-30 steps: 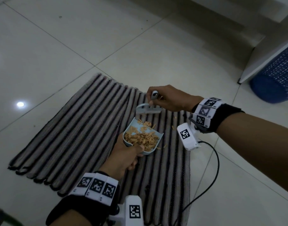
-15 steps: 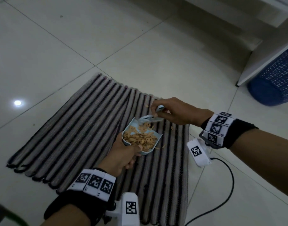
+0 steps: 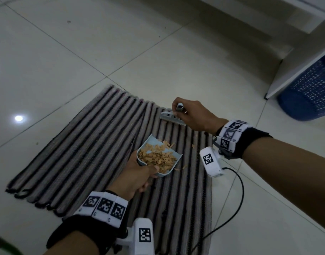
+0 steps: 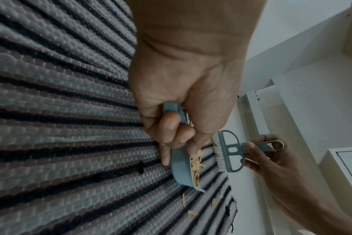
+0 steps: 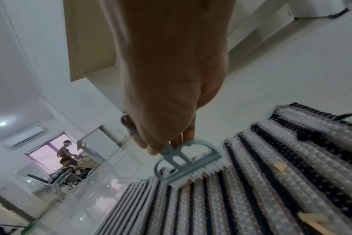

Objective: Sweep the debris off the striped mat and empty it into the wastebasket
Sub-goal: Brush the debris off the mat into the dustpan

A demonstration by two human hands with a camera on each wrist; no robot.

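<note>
here our left hand [image 3: 137, 176] grips the pale blue plastic dustpan [image 3: 159, 156] of tan debris [image 3: 158, 157], our right hand [image 3: 193, 116] pinches the small blue-grey brush [image 3: 171, 117] on the striped woven mat [image 3: 75, 153], only square black-and-white code tags [image 3: 103, 207] on our wristbands, no readable words

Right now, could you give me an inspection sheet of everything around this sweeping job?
Surface: striped mat on a pale tiled floor.
Job's things: dustpan heaped with debris; brush bristles-down near the mat's far edge; wastebasket, blue, far right.
Clutter: stray chips on the mat.
Grippers: left hand grips the dustpan; right hand grips the brush handle.
Cables: black cable from the right wrist camera.
Surroundings: white furniture beside the wastebasket.
</note>
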